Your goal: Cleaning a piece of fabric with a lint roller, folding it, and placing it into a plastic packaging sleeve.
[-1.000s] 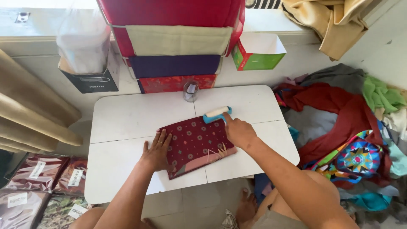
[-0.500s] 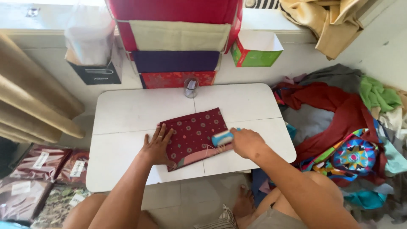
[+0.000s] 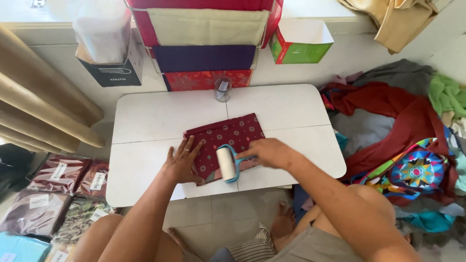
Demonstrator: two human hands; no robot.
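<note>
1. The left hand (image 3: 182, 162) lies flat with fingers spread, pressing the left edge of a folded maroon cloth with small patterned dots (image 3: 228, 140).
2. The right hand (image 3: 269, 153) is closed around the blue handle of a white lint roller (image 3: 226, 164), just left of its fingers, resting on the cloth's near edge.
3. The cloth lies on a low white folding table (image 3: 145, 116), between both hands.
4. A small clear glass (image 3: 222, 90) stands beyond the hands, near the table's far edge.

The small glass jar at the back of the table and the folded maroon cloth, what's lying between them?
Nothing: in the head view only bare white table separates the jar from the cloth.
</note>
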